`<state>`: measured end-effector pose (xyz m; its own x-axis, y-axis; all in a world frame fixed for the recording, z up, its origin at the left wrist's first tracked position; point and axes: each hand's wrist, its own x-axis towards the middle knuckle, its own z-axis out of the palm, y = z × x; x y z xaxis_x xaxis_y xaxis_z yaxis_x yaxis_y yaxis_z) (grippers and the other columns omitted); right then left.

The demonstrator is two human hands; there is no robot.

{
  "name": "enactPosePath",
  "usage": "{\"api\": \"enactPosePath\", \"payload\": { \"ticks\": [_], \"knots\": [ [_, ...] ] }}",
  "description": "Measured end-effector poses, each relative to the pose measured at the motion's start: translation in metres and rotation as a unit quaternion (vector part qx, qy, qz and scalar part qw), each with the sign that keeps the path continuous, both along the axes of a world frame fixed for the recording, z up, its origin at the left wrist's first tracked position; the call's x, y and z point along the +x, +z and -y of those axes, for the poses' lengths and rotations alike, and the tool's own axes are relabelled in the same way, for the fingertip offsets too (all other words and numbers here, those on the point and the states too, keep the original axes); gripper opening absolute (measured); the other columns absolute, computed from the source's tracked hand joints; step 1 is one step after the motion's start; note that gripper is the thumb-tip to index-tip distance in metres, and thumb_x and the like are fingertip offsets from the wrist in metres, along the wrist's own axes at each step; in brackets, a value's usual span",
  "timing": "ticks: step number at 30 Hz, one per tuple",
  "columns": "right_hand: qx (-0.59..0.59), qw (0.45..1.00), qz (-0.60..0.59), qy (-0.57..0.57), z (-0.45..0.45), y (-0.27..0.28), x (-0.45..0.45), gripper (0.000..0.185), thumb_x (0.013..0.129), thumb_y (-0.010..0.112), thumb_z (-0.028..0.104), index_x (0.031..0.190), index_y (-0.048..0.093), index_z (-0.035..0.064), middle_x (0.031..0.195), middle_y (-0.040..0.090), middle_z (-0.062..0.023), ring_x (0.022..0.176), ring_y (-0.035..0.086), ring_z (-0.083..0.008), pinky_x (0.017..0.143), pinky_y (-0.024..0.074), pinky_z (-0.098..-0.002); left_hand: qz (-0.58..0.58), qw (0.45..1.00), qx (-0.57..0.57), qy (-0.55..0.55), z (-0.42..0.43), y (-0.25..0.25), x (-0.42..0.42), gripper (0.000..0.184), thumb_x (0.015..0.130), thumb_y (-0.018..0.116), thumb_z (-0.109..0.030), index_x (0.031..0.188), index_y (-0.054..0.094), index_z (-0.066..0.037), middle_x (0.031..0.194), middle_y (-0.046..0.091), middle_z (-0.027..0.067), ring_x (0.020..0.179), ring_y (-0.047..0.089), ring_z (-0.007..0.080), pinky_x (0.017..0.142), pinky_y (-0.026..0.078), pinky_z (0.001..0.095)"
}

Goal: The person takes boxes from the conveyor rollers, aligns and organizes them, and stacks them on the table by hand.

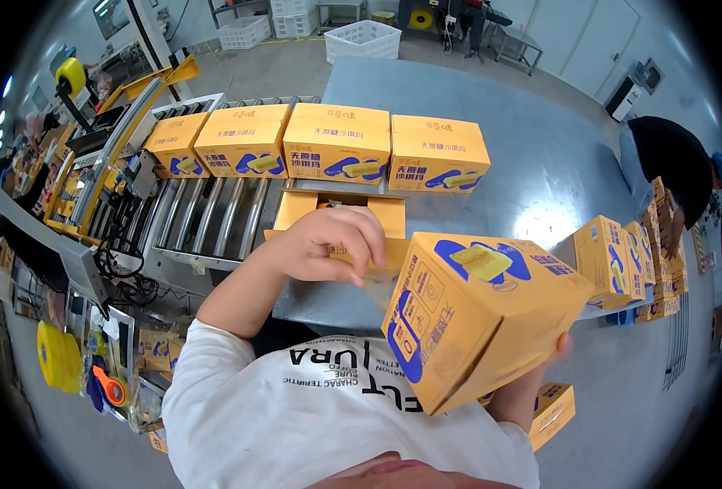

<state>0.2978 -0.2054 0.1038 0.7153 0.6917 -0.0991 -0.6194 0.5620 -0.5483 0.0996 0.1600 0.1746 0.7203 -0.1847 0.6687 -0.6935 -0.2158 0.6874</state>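
Yellow carton (475, 310), tilted, in grasp of right hand (564, 345), left hand (341, 242) curled beside, hold unclear

A white plastic crate (363, 50) stood on the floor beyond the metal table (532, 138), with another crate (244, 34) and stacked crates (294, 26) to its left. A roller conveyor (209, 216) adjoined the table's left side. Yellow rolls (58, 357) sat near an orange-handled tool (113, 391) at lower left. A person in dark clothing (669, 163) was at the right.
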Motion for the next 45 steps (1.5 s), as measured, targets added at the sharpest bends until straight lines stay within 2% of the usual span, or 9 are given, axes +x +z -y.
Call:
{"api": "enactPosePath", "payload": {
  "ticks": [9, 12, 15, 21, 29, 31, 36, 40, 45],
  "knots": [
    [-0.071, 0.995, 0.012, -0.063, 0.002, -0.022, 0.001, 0.095, 0.083, 0.064, 0.057, 0.158, 0.035, 0.0064, 0.150, 0.052, -0.0213, 0.131, 0.056, -0.0408, 0.105, 0.0519, -0.0547, 0.047, 0.998, -0.016, -0.034, 0.016, 0.005, 0.008, 0.015, 0.081, 0.087, -0.022, 0.082, 0.074, -0.015, 0.115, 0.073, 0.0062, 0.127, 0.054, 0.0296, 0.104, 0.041, 0.0412],
    [0.134, 0.982, 0.052, 0.120, -0.010, -0.027, 0.010, 0.084, 0.087, 0.070, 0.041, 0.153, 0.039, -0.0009, 0.146, 0.054, -0.0220, 0.130, 0.059, -0.0335, 0.103, 0.0545, -0.0453, 0.058, 0.998, 0.022, -0.012, 0.023, 0.009, 0.011, 0.013, 0.081, 0.087, -0.020, 0.081, 0.074, -0.017, 0.126, 0.068, 0.0092, 0.141, 0.045, 0.0346, 0.113, 0.034, 0.0460],
    [0.111, 0.979, 0.117, 0.128, -0.023, -0.033, 0.007, 0.077, 0.096, 0.051, 0.056, 0.152, 0.044, 0.0034, 0.145, 0.057, -0.0183, 0.128, 0.061, -0.0316, 0.102, 0.0540, -0.0436, 0.034, 0.999, -0.029, -0.023, 0.028, 0.001, 0.011, 0.012, 0.083, 0.085, -0.016, 0.080, 0.073, -0.016, 0.139, 0.059, 0.0119, 0.144, 0.042, 0.0383, 0.114, 0.034, 0.0500],
    [0.127, 0.978, 0.016, 0.163, -0.029, -0.059, 0.007, 0.074, 0.094, 0.056, 0.048, 0.149, 0.046, -0.0006, 0.142, 0.059, -0.0214, 0.124, 0.063, -0.0333, 0.100, 0.0558, -0.0451, -0.024, 0.995, -0.098, 0.022, 0.049, -0.012, 0.012, 0.015, 0.088, 0.083, -0.021, 0.091, 0.072, -0.012, 0.148, 0.048, 0.0188, 0.147, 0.037, 0.0428, 0.116, 0.035, 0.0536],
    [-0.040, 0.974, 0.203, -0.095, 0.037, -0.057, 0.017, 0.092, 0.084, 0.068, 0.048, 0.158, 0.032, 0.0059, 0.153, 0.047, -0.0197, 0.136, 0.052, -0.0356, 0.108, 0.0499, -0.0497, 0.019, 0.927, 0.060, 0.370, 0.043, 0.007, 0.007, 0.105, 0.064, 0.094, -0.053, 0.148, 0.048, -0.008, 0.154, 0.046, 0.0210, 0.142, 0.046, 0.0379, 0.118, 0.034, 0.0487],
    [-0.044, 0.938, 0.284, -0.194, 0.073, -0.082, 0.058, 0.094, 0.084, 0.071, 0.036, 0.161, 0.026, 0.0046, 0.156, 0.041, -0.0207, 0.141, 0.046, -0.0360, 0.115, 0.0418, -0.0485, -0.047, 0.899, 0.174, 0.400, 0.020, 0.019, -0.006, 0.111, 0.061, 0.092, -0.063, 0.147, 0.050, -0.008, 0.150, 0.052, 0.0190, 0.141, 0.048, 0.0360, 0.116, 0.036, 0.0479],
    [-0.397, 0.650, 0.497, -0.415, 0.096, -0.092, 0.102, 0.101, 0.082, 0.071, 0.008, 0.164, 0.014, 0.0047, 0.166, 0.025, -0.0207, 0.151, 0.031, -0.0362, 0.122, 0.0266, -0.0483, -0.441, 0.711, 0.351, 0.420, -0.024, 0.018, -0.008, 0.114, 0.054, 0.092, -0.064, 0.146, 0.054, -0.009, 0.149, 0.055, 0.0150, 0.137, 0.051, 0.0373, 0.114, 0.039, 0.0496],
    [-0.509, 0.594, 0.424, -0.457, 0.105, -0.118, 0.116, 0.102, 0.080, 0.071, 0.002, 0.165, 0.014, 0.0053, 0.168, 0.020, -0.0218, 0.154, 0.023, -0.0382, 0.124, 0.0203, -0.0516, -0.270, 0.743, 0.466, 0.396, -0.034, -0.038, -0.018, 0.114, 0.060, 0.084, -0.073, 0.153, 0.049, -0.016, 0.151, 0.049, 0.0258, 0.138, 0.046, 0.0453, 0.116, 0.035, 0.0548],
    [-0.541, 0.287, 0.604, -0.510, 0.051, -0.057, 0.074, 0.077, 0.086, 0.070, 0.013, 0.155, 0.037, 0.0027, 0.157, 0.037, -0.0226, 0.149, 0.030, -0.0427, 0.120, 0.0264, -0.0573, -0.286, 0.778, 0.454, 0.326, -0.024, -0.023, -0.037, 0.111, 0.058, 0.083, -0.060, 0.156, 0.046, -0.022, 0.146, 0.043, 0.0287, 0.135, 0.042, 0.0465, 0.115, 0.027, 0.0610]
  ]
}}
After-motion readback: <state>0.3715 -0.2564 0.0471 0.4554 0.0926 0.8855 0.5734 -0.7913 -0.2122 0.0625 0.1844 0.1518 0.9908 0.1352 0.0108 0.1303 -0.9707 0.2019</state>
